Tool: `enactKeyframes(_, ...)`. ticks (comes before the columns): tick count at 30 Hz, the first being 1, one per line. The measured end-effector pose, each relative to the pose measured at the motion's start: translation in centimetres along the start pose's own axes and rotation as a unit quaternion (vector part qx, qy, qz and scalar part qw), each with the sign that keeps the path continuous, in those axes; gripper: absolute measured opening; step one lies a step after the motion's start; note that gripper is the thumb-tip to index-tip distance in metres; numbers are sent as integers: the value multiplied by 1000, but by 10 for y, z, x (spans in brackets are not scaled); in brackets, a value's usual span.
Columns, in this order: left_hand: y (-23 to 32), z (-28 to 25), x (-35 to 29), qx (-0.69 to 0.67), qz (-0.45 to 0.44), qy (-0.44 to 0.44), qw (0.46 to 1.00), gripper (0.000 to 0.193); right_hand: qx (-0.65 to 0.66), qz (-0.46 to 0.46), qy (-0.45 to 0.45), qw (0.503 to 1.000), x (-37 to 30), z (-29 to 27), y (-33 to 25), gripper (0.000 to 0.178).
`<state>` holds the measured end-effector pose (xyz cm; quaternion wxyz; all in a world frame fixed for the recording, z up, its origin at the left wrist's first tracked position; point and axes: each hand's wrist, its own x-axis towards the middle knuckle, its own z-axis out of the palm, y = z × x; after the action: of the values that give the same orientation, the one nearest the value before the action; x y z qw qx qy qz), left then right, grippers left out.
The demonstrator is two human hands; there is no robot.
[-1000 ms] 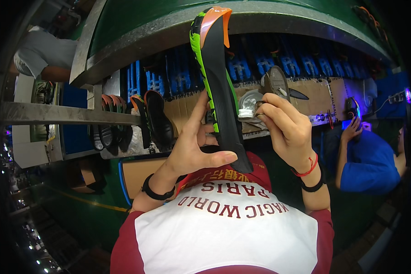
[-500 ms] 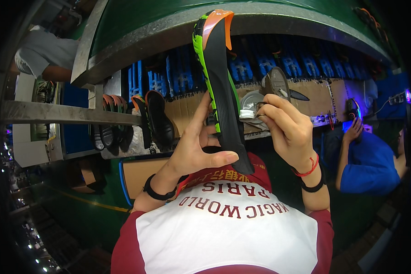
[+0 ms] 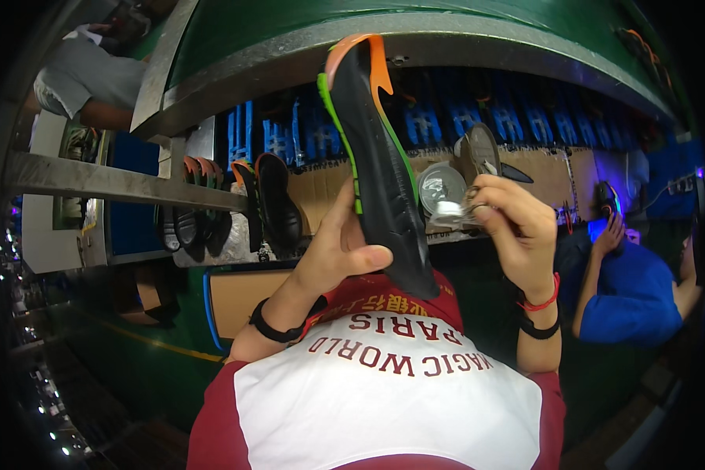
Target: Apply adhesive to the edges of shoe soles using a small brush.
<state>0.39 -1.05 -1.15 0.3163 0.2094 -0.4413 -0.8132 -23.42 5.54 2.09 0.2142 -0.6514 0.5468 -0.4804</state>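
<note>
My left hand (image 3: 345,247) is closed on a long black shoe sole (image 3: 374,164) with a green edge and an orange heel rim. The sole stands tilted with its orange end up and its inner face toward me. My right hand (image 3: 517,223) pinches a small brush (image 3: 449,211) with a white head, blurred and held just right of the sole, apart from it. Behind the brush, on the bench, stands a round clear bowl (image 3: 440,182). A grey-brown sole (image 3: 482,149) leans beside the bowl.
Several soles (image 3: 274,207) stand at the left on the cardboard-covered bench (image 3: 552,172). Blue racks (image 3: 423,121) line its far side, under a metal-edged green conveyor (image 3: 478,47). A metal bar (image 3: 125,186) crosses at left. A co-worker in blue (image 3: 630,286) works at right.
The sole has come down slightly and turned to show more of its inner face. My right hand and the brush have moved right, away from the sole.
</note>
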Motion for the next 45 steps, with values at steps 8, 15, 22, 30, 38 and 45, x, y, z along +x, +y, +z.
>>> enactKeyframes(8, -15, -10, -7, -348, 10, -61, 935, 102, 37, 29, 105, 993, -20, -14, 6, 9)
enactKeyframes(15, -1, -14, -9, -485, -70, -120, 864, 105, 2, 3, 17, 1000, -19, -3, -12, 21)
enactKeyframes(22, -13, -26, -8, -388, -58, -149, 908, 108, -74, -136, -31, 987, -4, 19, -16, 54)
enactKeyframes(30, -7, 0, -13, -274, -16, -88, 958, 102, -96, -121, -91, 984, -1, 20, -24, 56)
enactKeyframes(38, -30, 37, 34, -248, -62, -166, 952, 108, -107, 16, 60, 992, -51, -45, -15, 26)
enactKeyframes(45, -40, 116, 119, -219, -121, -267, 930, 96, -82, 149, 327, 930, -132, -102, 23, 12)
